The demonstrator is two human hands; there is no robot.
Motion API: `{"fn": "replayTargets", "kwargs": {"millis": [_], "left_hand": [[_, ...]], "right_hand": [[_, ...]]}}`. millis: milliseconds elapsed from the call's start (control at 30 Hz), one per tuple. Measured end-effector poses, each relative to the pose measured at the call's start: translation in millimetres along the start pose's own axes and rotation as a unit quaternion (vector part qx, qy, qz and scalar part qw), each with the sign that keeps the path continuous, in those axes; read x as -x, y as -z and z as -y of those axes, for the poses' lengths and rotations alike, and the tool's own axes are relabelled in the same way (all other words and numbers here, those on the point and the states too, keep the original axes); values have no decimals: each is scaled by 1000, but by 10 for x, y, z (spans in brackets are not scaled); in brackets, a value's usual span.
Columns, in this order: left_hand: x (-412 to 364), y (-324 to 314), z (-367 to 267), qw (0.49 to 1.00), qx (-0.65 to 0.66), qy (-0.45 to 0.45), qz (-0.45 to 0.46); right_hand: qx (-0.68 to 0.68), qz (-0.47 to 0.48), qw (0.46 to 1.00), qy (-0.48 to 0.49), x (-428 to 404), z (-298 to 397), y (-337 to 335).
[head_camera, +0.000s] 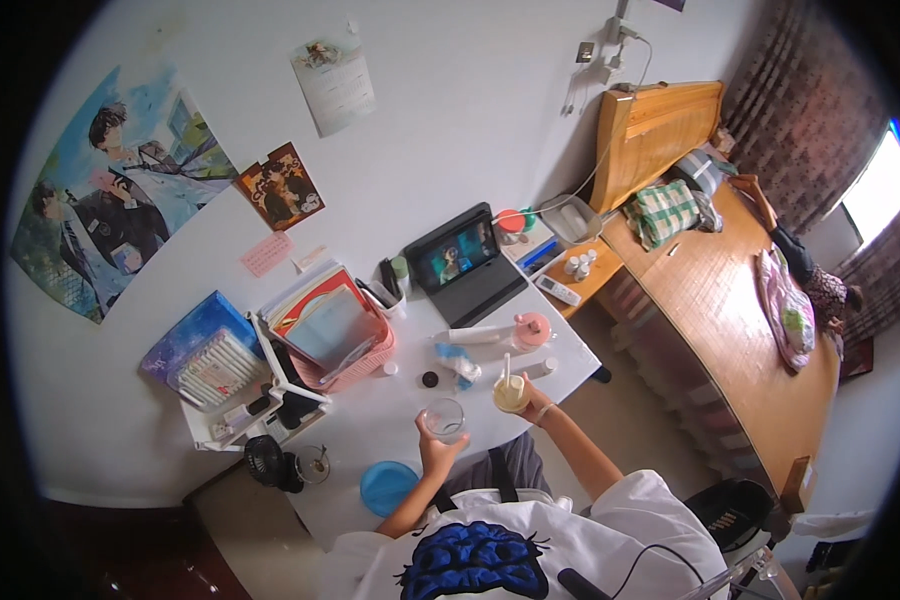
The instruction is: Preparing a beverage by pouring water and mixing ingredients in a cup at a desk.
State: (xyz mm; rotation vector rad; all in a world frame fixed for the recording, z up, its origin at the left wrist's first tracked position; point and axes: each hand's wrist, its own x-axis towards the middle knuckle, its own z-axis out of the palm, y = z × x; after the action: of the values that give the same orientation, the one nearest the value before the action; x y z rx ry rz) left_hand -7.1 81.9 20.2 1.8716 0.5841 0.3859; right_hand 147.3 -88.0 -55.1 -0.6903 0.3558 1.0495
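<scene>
My left hand [441, 451] is wrapped around a clear drinking glass [445, 418] above the near edge of the white table [337, 442]. In my right hand [537, 401] is a small cream-coloured cup [508, 397] with a pale upright stick, perhaps a straw or spoon handle, in its top. The two vessels are apart, side by side. Just beyond them lie a blue and white crumpled wrapper or cloth [457, 365] and a black round lid [430, 379]. A small white-capped bottle [547, 366] lies beyond my right hand.
A tablet [454, 259] in a keyboard case stands at the back, near a pink-lidded clear pot [532, 331]. Leftward are a pink basket [345, 360] of papers, a small black fan [264, 459] and a blue plate [388, 487]. Another person [810, 281] is on the bed [720, 285].
</scene>
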Motion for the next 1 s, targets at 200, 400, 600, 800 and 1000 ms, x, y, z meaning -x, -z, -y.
{"fn": "replayTargets", "kwargs": {"millis": [200,400,600,800,1000], "left_hand": [[38,-209,225,993,78,71,-56],[-22,-435,391,996,-16,24,-86],[-23,-476,596,997,-31,54,-50],[0,-396,314,995,-93,38,-15],[1,37,160,995,-95,-3,32]], "right_hand": [[-2,18,1000,17,-352,-88,9],[265,-250,923,126,-481,-180,620],[251,-243,921,172,-698,-335,1331],[548,-435,687,195,-303,-257,1162],[557,-460,654,224,256,-281,860]]}}
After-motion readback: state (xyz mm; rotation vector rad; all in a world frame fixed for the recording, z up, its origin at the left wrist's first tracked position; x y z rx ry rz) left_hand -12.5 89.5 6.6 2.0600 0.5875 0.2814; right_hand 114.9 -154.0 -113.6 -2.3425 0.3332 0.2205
